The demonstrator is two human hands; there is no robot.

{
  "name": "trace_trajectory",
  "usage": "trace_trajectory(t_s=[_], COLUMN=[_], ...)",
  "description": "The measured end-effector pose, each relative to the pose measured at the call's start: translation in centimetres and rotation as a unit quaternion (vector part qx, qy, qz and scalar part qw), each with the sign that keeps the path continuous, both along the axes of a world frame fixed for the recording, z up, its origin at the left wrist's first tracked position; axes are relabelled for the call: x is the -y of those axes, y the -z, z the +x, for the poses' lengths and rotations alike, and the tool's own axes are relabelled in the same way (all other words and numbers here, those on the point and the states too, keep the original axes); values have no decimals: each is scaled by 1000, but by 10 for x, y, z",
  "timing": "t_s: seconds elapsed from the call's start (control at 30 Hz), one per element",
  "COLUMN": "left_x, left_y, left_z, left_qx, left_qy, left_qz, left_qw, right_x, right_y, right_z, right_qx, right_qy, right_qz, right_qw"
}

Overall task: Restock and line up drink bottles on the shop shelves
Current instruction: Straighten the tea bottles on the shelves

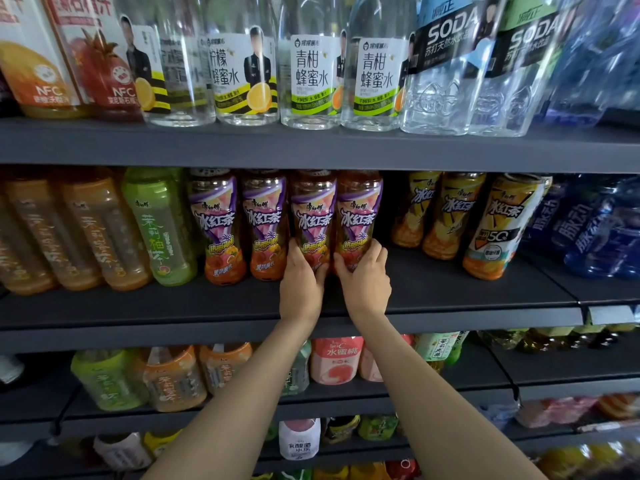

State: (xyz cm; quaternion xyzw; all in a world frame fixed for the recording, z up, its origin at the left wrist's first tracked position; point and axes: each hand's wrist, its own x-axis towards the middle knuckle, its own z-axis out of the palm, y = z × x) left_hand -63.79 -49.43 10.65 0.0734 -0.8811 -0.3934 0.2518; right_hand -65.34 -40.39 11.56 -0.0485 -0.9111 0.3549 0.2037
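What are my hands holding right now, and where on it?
Left hand grips the third purple-label tea bottle, right hand the fourth, each at its base.

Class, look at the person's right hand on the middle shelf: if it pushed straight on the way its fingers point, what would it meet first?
The right hand already grips the rightmost purple-labelled iced tea bottle, so that bottle is met at once. Whatever stands behind it on the dark grey shelf is hidden, so depth stays unclear.

The upper-shelf bottles [311,64] lose their tops to the frame edge; the bottom-right bottles [588,459] blur.
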Motion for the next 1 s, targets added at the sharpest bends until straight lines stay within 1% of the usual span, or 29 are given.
trace_trajectory(t_s=[0.3, 0.5, 0.57, 0.67, 0.7, 0.73, 0.8, 0.87, 0.93, 1.0], left_x=[1, 2, 4, 0, -6, -15, -43, -75, -104, -123], left_y=[2, 5, 7, 10, 10, 9, 1, -7, -11, -12], left_z=[14, 14, 14, 17, 19, 21, 19, 8, -7, -19], left_qx=[-42, -62, -91, -167, -184, -197, -209, -195, -168, -151], left_qy=[-32, -25, -34, -35, -20, -1, 40, 80, 94, 74], left_qz=[10, 17, 15, -10, -19, -27, -41, -58, -62, -53], left_qw=[999, 998, 995, 985, 982, 980, 976, 976, 979, 984], right_x=[-1, 0, -4, -20, -29, -40, -68, -97, -119, -133], right_y=[-1, 0, 0, 2, 1, 0, -8, -18, -27, -32], right_z=[2, 0, -2, -3, -2, -1, -2, -7, -18, -31], right_qx=[10, 0, 4, -22, -42, -60, -77, -61, -15, 28], right_qy=[4, 2, -18, -71, -68, -45, 40, 89, 82, 57], right_qz=[-4, -4, -40, -163, -184, -185, -156, -104, -37, 9], right_qw=[1000, 1000, 999, 984, 980, 980, 984, 989, 996, 998])
